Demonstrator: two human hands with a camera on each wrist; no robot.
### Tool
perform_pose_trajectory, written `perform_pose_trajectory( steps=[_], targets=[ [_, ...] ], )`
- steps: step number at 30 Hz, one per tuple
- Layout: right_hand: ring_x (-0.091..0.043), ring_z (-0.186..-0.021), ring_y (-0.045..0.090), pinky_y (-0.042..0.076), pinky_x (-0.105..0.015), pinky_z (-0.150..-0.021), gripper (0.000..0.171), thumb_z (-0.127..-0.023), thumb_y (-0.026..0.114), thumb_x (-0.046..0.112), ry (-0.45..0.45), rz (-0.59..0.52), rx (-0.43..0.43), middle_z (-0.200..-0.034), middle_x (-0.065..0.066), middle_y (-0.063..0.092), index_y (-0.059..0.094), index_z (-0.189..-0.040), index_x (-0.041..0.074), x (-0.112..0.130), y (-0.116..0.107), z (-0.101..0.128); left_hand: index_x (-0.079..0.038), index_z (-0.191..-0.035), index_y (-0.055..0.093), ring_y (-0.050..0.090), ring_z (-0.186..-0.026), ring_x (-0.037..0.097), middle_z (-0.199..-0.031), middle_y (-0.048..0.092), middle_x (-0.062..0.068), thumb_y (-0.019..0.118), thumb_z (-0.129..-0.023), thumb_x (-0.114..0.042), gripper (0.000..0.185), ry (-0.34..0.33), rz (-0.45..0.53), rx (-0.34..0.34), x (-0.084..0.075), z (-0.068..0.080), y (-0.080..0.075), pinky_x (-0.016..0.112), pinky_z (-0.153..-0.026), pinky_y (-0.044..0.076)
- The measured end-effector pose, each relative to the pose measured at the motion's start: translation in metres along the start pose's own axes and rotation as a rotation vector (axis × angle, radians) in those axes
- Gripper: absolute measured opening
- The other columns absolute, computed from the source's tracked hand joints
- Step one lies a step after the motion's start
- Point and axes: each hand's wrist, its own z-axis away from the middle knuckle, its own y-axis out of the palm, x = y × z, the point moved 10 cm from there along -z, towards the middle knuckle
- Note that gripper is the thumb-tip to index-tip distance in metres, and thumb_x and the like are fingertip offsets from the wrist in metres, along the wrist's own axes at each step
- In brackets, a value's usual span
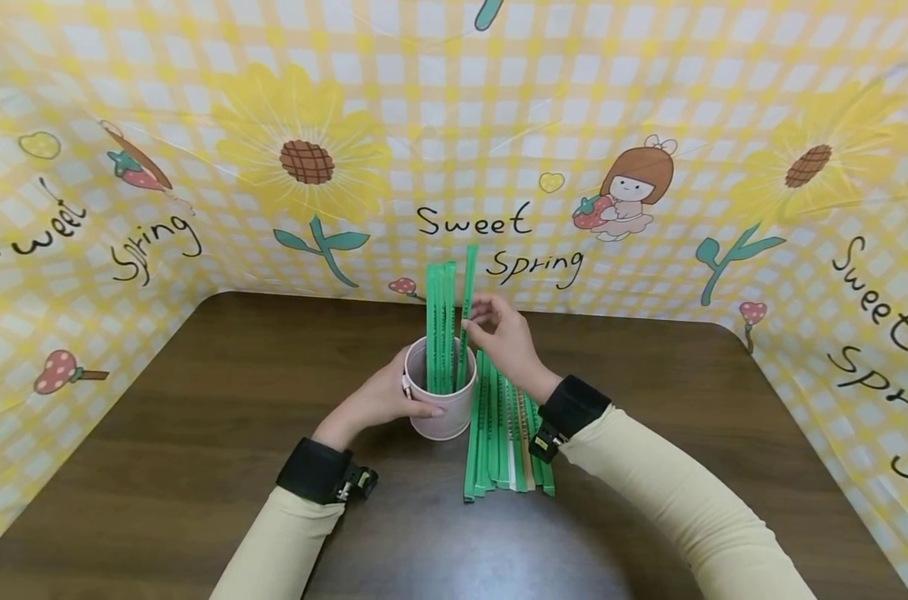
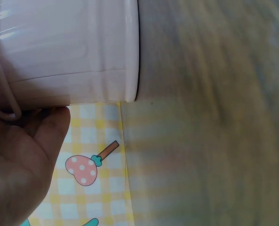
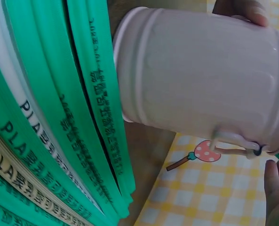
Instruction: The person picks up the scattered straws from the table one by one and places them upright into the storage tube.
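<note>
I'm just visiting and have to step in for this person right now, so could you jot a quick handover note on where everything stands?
Left hand: grips the side of the pink cup, steadying it on the brown table.
Right hand: pinches one green wrapped straw, its lower end inside the cup.
Done: several straws in the cup, upright.
Left: the pile of wrapped straws lying flat on the table right of the cup, mostly green, not yet in.

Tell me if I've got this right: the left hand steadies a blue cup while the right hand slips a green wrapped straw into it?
Not quite: the cup is pale pink, as the head view shows. The left hand steadies it while the right hand slips a green wrapped straw in.
</note>
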Motion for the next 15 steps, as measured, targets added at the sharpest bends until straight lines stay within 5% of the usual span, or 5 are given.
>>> perform_pose_trajectory(
  steps=[15],
  targets=[
    [-0.036, -0.113, 0.062, 0.051, -0.047, -0.100, 0.035, -0.100, 0.063, 0.006, 0.069, 0.009, 0.037, -0.120, -0.023, 0.064, 0.056, -0.133, -0.003, -0.014, 0.015, 0.007, 0.000, -0.160, 0.015, 0.045, -0.139, 0.042, -0.155, 0.038, 0.026, 0.090, -0.078, -0.022, 0.113, -0.050, 0.010, 0.006, 0.000, 0.001, 0.000, 0.060, -0.114, 0.041]
  ],
)
